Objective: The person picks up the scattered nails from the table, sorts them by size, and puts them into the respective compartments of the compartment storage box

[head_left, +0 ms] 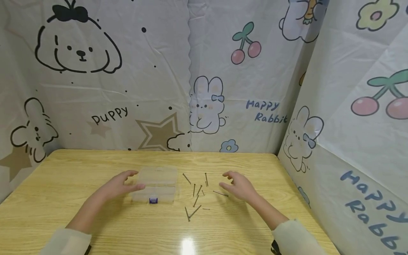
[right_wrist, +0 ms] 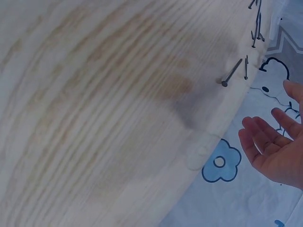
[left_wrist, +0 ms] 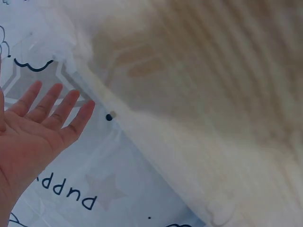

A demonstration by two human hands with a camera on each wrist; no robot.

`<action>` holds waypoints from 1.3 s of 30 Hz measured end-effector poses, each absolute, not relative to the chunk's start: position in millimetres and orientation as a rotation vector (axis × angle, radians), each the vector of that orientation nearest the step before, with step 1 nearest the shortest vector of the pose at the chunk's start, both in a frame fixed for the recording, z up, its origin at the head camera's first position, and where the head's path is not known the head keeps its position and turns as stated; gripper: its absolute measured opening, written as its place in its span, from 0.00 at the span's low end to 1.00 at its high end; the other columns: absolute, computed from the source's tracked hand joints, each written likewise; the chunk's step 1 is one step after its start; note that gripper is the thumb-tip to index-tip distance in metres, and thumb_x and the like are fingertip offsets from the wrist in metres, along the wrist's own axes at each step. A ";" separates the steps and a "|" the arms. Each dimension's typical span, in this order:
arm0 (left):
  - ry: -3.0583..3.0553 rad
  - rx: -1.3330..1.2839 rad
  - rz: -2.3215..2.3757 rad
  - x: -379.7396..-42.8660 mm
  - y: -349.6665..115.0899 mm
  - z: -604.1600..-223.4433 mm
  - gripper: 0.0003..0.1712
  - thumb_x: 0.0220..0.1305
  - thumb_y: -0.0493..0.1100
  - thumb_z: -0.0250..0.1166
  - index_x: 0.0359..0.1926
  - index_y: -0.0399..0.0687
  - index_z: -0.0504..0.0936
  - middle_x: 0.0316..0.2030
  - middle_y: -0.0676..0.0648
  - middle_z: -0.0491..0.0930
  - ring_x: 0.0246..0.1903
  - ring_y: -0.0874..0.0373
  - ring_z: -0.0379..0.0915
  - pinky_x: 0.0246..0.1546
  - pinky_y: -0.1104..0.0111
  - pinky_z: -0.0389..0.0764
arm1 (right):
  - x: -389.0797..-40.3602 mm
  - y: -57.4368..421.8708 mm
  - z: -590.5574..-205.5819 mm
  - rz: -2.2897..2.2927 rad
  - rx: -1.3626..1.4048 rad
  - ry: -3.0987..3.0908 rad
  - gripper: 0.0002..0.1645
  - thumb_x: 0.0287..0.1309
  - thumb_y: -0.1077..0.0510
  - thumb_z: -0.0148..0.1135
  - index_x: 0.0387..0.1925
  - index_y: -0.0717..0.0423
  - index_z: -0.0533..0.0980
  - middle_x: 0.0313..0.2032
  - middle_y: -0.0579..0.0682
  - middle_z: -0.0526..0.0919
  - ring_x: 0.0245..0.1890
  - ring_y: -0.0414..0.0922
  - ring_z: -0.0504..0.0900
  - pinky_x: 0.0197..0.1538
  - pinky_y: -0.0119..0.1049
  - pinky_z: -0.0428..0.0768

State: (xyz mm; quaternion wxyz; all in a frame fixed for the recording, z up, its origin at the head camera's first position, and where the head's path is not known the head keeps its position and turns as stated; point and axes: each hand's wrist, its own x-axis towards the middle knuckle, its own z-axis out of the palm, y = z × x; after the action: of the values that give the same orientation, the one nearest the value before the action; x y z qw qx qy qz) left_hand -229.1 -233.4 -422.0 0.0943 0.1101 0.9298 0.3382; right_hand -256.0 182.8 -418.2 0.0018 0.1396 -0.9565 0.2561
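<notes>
A clear plastic box (head_left: 159, 177) with a blue latch (head_left: 153, 200) lies flat on the table, left of the middle. My left hand (head_left: 122, 186) is at its left side, thumb and fingertips overlapping the box's edge in the head view. In the left wrist view that hand (left_wrist: 45, 127) has its fingers extended and spread, holding nothing. Several loose nails (head_left: 196, 200) of long and short sizes lie scattered right of the box. My right hand (head_left: 240, 186) hovers beside them, nearest a single nail (head_left: 220, 193). Its fingers (right_wrist: 265, 142) are loosely bent with nothing between them.
The wooden table (head_left: 137, 230) has light grain and a bright reflection near its front edge. A printed cloth (head_left: 159, 71) with cartoon animals hangs behind it, and another cloth panel (head_left: 350, 148) stands along the right side.
</notes>
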 end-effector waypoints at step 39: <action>2.625 0.332 1.109 -229.6 -233.7 -444.3 0.51 0.49 0.59 0.71 0.65 0.34 0.60 0.62 0.24 0.60 0.59 0.25 0.58 0.55 0.42 0.68 | -262.0 189.3 -457.9 0.762 0.612 -3.072 0.03 0.53 0.61 0.64 0.26 0.55 0.79 0.25 0.45 0.73 0.27 0.39 0.68 0.30 0.30 0.67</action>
State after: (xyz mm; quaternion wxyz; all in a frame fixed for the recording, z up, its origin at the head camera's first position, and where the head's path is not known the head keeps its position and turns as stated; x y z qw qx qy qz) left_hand -229.6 -233.7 -444.3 0.1358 0.1146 0.9066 0.3828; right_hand -262.0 189.3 -457.9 -0.0409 0.1896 -0.9521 0.2363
